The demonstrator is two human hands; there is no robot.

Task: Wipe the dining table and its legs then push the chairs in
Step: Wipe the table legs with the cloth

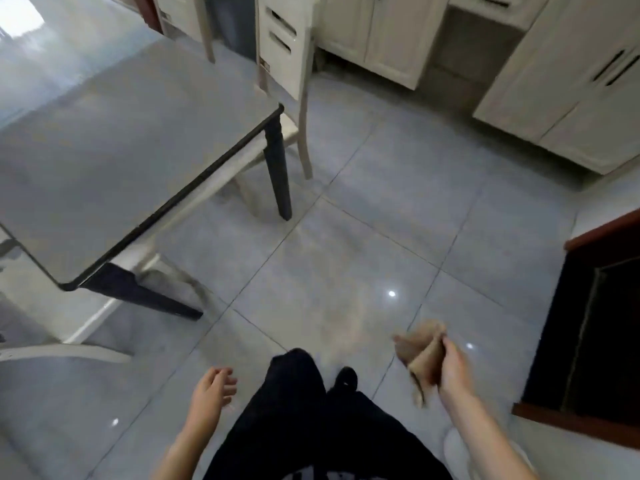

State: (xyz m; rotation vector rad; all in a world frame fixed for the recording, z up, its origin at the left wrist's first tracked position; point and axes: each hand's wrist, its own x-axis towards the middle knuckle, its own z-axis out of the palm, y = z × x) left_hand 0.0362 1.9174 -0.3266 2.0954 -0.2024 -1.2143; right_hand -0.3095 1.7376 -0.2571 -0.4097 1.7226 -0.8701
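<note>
The right hand (450,367) holds a brown cloth (417,351). Its fingers are curled around one bunched end, and the rest of the cloth sticks out forward and to the left of the hand, in the air above the floor; it is blurred, so I cannot tell how it is folded. The left hand (213,384) is empty, with relaxed, slightly bent fingers and the palm turned inward. Between the two hands are the person's legs in dark trousers (294,410). The table (131,140) stands ahead of the left hand and to its left, well apart from both hands, and its grey top has a dark edge. One dark table leg (277,161) is at the far corner, and a second dark leg (145,292) is at the corner nearer to the left hand. A pale chair (287,53) stands behind the far corner, close to the table. White cabinets (388,29) are far ahead of the right hand, and a dark wooden unit (588,323) is just to its right. The tiled floor (363,237) is grey and shiny.
</note>
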